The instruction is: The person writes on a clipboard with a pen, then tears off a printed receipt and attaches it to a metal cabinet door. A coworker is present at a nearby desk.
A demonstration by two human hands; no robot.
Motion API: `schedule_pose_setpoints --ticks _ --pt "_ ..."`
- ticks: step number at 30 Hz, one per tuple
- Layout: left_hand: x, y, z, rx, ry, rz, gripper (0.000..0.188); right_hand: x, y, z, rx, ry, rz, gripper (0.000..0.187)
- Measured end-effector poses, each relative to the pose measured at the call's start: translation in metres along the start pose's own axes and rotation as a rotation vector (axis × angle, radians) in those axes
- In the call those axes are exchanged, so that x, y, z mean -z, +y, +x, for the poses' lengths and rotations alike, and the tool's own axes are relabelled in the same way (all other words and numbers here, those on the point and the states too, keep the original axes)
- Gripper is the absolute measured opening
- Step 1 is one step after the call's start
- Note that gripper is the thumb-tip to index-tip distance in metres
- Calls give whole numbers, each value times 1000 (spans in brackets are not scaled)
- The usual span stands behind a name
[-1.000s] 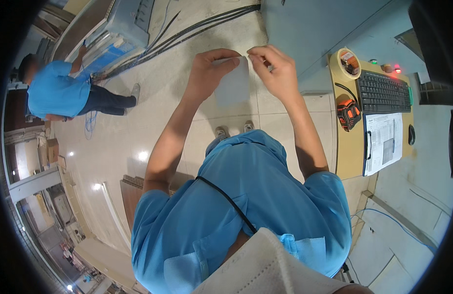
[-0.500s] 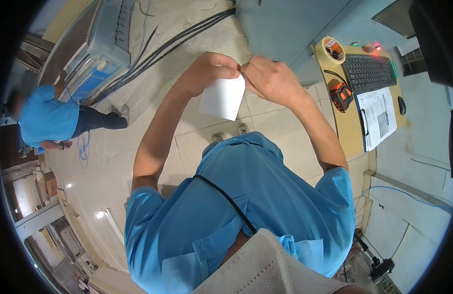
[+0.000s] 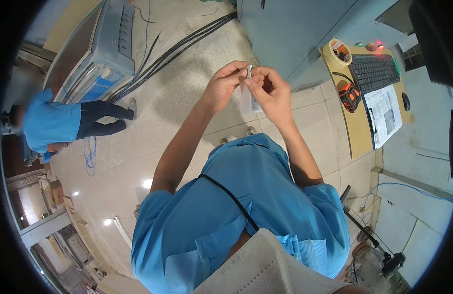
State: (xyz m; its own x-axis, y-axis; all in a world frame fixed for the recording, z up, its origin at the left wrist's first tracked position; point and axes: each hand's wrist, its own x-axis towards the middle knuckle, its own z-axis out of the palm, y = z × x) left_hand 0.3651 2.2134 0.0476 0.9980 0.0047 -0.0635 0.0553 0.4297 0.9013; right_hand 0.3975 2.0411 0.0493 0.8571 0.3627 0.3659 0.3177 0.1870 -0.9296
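In front of my body, a small white sheet of paper (image 3: 246, 100) hangs down, seen nearly edge-on. My left hand (image 3: 221, 89) pinches its top edge between thumb and fingers. Close beside it, my right hand (image 3: 273, 94) pinches the same edge, with its fingers curled. A small white bit of the sheet sticks up between the fingertips. My right hand hides part of the sheet, and whatever is printed on it cannot be made out.
To my right, a desk (image 3: 356, 139) bears a tape roll (image 3: 336, 53), a tape measure (image 3: 349, 96), a keyboard (image 3: 375, 71), a clipboard (image 3: 383, 116) and a mouse (image 3: 406, 102). Black cables (image 3: 187, 45) cross the floor. A co-worker (image 3: 52, 120) stands left near a grey cabinet (image 3: 111, 54).
The sheet has turned from its broad face to nearly edge-on. My hands have rotated with it, fingertips now pointing up. The co-worker at left has shifted posture.
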Motion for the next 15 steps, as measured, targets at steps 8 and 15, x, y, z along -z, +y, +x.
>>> schedule_pose_setpoints --ticks 8,15 --pt "-10 -11 -10 -35 209 -153 32 -33 9 10 228 144 -236 19" --pt "-1 -4 -13 -122 98 126 31 -32 29 23 310 181 -512 13"
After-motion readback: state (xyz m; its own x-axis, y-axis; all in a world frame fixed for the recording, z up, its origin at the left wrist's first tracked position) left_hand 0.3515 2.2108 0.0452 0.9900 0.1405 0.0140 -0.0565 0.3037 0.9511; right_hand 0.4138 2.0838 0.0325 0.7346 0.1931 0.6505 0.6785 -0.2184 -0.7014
